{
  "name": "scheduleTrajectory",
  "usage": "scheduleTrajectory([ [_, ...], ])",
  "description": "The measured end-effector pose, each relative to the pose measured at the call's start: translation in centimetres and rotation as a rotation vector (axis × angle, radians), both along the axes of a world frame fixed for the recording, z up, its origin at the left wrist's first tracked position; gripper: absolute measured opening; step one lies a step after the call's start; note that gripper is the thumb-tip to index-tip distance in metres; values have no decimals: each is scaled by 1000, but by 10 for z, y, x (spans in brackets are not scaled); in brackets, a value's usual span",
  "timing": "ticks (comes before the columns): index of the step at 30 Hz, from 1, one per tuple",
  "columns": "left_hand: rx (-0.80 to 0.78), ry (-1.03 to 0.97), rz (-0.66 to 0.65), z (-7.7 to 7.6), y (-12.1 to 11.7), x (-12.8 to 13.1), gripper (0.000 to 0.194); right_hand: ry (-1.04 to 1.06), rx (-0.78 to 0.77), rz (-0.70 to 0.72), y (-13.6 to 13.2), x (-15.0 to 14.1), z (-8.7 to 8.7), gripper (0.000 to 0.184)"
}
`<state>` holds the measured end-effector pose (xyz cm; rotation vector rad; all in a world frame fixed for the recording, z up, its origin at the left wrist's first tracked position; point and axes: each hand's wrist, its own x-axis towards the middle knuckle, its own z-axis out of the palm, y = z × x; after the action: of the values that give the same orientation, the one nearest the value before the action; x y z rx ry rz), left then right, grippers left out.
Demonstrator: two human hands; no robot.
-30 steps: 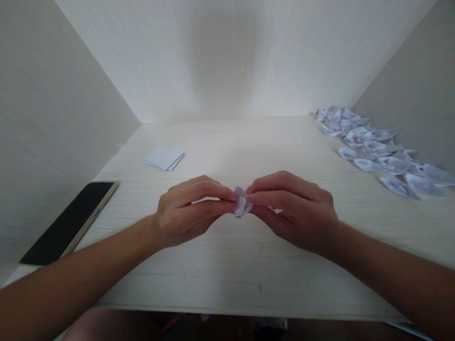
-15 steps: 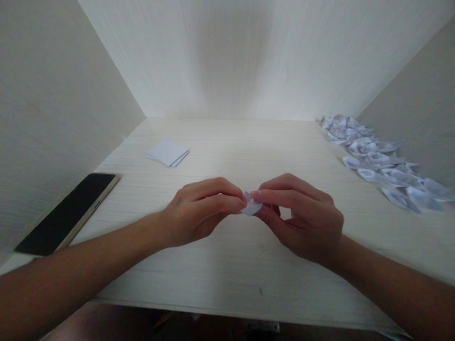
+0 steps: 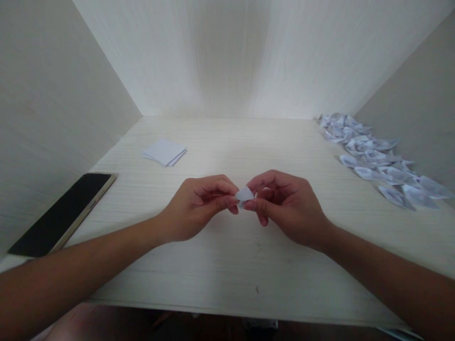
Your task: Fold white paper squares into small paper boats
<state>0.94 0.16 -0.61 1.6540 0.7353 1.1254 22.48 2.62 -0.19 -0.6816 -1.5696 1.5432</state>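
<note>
A small folded piece of white paper (image 3: 245,193) is held up over the middle of the table, with a pointed top edge. My left hand (image 3: 201,204) pinches its left side between thumb and fingers. On the right side, my right hand (image 3: 286,204) grips it the same way, thumb toward me. The fingertips hide part of the paper, so its full shape does not show. Beyond my left hand lies a small stack of white paper squares (image 3: 165,151), slightly fanned.
Many folded white paper boats (image 3: 369,150) lie in a heap along the right wall. A dark-screened phone (image 3: 60,213) rests at the left, close to my left forearm. Pale panels enclose the white table (image 3: 227,270) at the back and both sides.
The folded paper has turned, now showing a pointed face instead of its boat-like side. Both my thumbs have come round to the near side, and my right hand has shifted slightly left.
</note>
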Motion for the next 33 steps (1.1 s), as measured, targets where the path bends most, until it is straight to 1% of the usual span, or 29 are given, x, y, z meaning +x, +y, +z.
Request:
scheduleTrajectory([
  [3,-177,-13,-58,-1,3,-2,13,-31,-117,74,4,1,0,31],
  [5,-255,-33,-95,-2,5,-2,17,-45,-175,114,6,2,-1,33],
  [8,-282,-29,-99,-3,4,-2,18,-68,-238,150,9,4,-2,33],
  [12,-297,22,-55,-1,-1,2,16,-65,-302,192,10,5,-2,31],
  [17,-389,-94,-36,-2,-4,6,13,22,-373,245,9,4,-3,30],
  [20,-412,-131,-14,-5,-4,6,11,49,-406,271,10,5,-2,31],
  [24,-359,-87,25,-4,-6,7,10,49,-467,306,11,6,-1,28],
  [28,-194,-72,57,-3,-8,8,6,64,-513,333,11,6,-1,24],
  [31,-49,-11,71,-3,-7,7,5,89,-540,393,12,8,-1,22],
  [33,10,34,60,-3,-6,5,6,87,-550,444,13,9,-2,20],
])
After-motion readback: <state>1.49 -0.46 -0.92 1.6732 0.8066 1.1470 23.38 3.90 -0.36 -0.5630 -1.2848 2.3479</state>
